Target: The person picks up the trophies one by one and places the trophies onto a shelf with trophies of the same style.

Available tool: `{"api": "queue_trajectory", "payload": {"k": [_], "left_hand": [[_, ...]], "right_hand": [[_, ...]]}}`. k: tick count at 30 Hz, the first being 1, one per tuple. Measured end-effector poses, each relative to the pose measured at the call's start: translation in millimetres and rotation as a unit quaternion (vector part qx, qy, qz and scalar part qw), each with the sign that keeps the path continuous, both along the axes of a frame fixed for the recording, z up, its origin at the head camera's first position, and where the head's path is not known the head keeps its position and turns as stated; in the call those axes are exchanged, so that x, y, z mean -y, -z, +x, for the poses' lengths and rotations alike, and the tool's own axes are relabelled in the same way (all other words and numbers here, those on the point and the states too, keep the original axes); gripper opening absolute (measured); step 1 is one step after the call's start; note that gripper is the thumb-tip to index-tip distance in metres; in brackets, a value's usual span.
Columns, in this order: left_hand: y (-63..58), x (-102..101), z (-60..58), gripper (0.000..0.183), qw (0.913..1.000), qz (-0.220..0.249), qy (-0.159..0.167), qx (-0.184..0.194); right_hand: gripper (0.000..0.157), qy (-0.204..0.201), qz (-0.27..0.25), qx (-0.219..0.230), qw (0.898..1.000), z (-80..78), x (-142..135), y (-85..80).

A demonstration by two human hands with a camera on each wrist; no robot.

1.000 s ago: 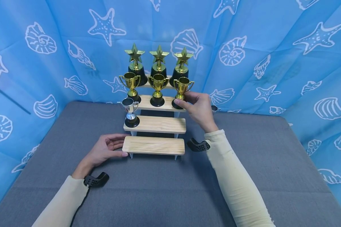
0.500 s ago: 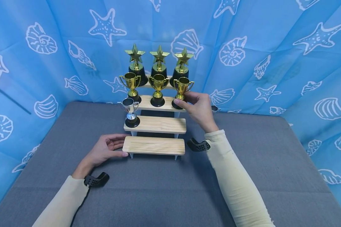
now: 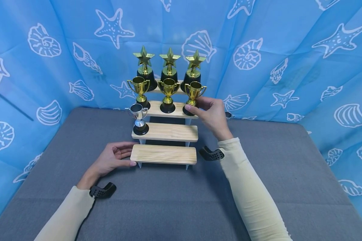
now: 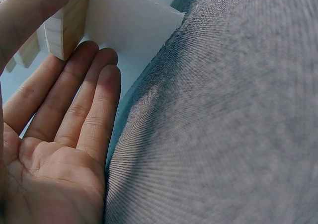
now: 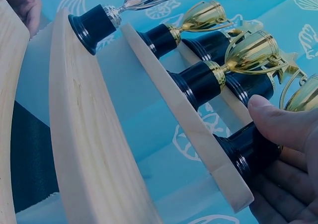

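Observation:
My right hand (image 3: 212,115) holds the black base of a gold cup trophy (image 3: 194,91) at the right end of a wooden shelf, thumb in front and fingers behind. In the right wrist view that base (image 5: 251,147) stands on the shelf end between thumb and fingers. My left hand (image 3: 110,157) holds the left end of the lowest tier of the wooden display stand (image 3: 163,154), thumb at its front corner, fingers reaching behind. In the left wrist view the fingertips lie against the shelf end (image 4: 69,28). A silver cup trophy (image 3: 138,115) stands on the tier above.
Two more gold cup trophies (image 3: 168,90) share the right hand's tier. Three gold star trophies (image 3: 170,60) line the top tier. Behind the right hand, a dark cup rim (image 3: 228,115) shows at the back of the grey cloth-covered table (image 3: 157,204). A blue patterned curtain (image 3: 166,23) hangs behind.

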State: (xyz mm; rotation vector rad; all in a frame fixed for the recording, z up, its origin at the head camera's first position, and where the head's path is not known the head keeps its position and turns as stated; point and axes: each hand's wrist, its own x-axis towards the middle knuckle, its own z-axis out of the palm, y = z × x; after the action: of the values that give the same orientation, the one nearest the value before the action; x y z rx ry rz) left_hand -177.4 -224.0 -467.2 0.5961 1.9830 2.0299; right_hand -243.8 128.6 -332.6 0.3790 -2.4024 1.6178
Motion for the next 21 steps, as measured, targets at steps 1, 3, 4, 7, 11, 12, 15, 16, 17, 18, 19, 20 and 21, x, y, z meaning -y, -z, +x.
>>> {"api": "queue_trajectory", "payload": {"k": [1,3,4,7,11,12,15,16,17,18,19,20,21], "left_hand": [[-0.2,0.0,0.1,0.071,1.0000,0.000,0.000,0.000],[-0.5,-0.1,0.3,0.071,1.0000,-0.001,-0.001,0.001],[-0.6,-0.2,0.4,0.071,1.0000,-0.002,-0.002,0.002],[-0.9,-0.3,0.8,0.071,1.0000,-0.007,-0.004,0.002],[-1.4,-0.5,1.2,0.071,1.0000,-0.008,-0.004,0.003],[-1.5,-0.5,1.2,0.071,1.0000,-0.008,-0.004,0.004],[-1.7,-0.4,1.1,0.072,1.0000,-0.003,-0.001,0.005],[-1.8,-0.4,0.9,0.071,1.0000,-0.003,0.000,0.004],[-1.8,-0.4,0.8,0.071,1.0000,-0.003,0.001,0.003],[-1.8,-0.3,0.7,0.071,1.0000,-0.003,0.001,0.002],[-1.8,-0.2,0.6,0.071,1.0000,-0.003,0.001,0.001],[-1.7,-0.1,0.5,0.070,1.0000,-0.004,0.000,-0.001],[-1.7,0.0,0.4,0.070,1.0000,-0.005,-0.001,-0.002]], "right_hand": [[0.042,-0.001,-0.002,0.000,1.000,0.1,-0.1,0.0],[0.042,-0.004,-0.007,-0.002,1.000,0.1,-0.5,0.8],[0.042,-0.006,-0.011,-0.002,1.000,0.3,-0.8,1.1],[0.042,-0.012,-0.024,-0.003,1.000,0.7,-2.2,2.0],[0.044,-0.021,-0.043,-0.005,0.999,2.0,-4.5,2.7],[0.045,-0.022,-0.046,-0.005,0.999,2.6,-5.1,2.7],[0.046,-0.018,-0.048,-0.005,0.999,4.6,-6.9,2.5],[0.047,-0.016,-0.049,-0.005,0.999,5.1,-7.5,2.5],[0.047,-0.014,-0.052,-0.005,0.999,5.4,-8.1,2.5],[0.047,-0.013,-0.055,-0.005,0.998,5.6,-8.9,2.4],[0.047,-0.013,-0.060,-0.006,0.998,5.5,-9.6,2.4],[0.047,-0.014,-0.066,-0.006,0.998,5.3,-10.3,2.4],[0.047,-0.016,-0.070,-0.007,0.997,5.1,-11.1,2.5]]}}
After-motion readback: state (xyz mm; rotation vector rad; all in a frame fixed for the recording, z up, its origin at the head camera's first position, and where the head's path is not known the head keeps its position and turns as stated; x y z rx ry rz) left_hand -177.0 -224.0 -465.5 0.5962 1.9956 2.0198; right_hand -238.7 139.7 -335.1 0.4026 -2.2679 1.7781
